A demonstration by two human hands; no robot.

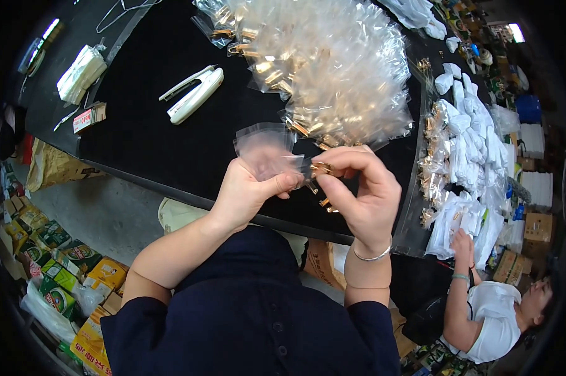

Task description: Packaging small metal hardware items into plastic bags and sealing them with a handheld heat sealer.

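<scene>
My left hand (242, 191) is closed on a few small clear plastic bags (258, 139), its thumb pressed across them near the table's front edge. Close beside it, my right hand (372, 197) pinches small gold-coloured metal pieces (321, 168) at the mouth of a bag. Whether these pieces are inside the bag I cannot tell. A few loose gold pieces (325, 202) show just below the right fingers. Beyond my hands lies a large heap of clear bags (352, 75) with gold pieces in them. A white stapler (198, 95) rests on the black table to the left of the heap.
A small staple box (90, 118) and a white wrapped bundle (82, 74) sit at the table's left. Stacks of white bags (471, 144) line the right side, where a co-worker (493, 313) in white handles some. Cartons (60, 269) crowd the floor at lower left.
</scene>
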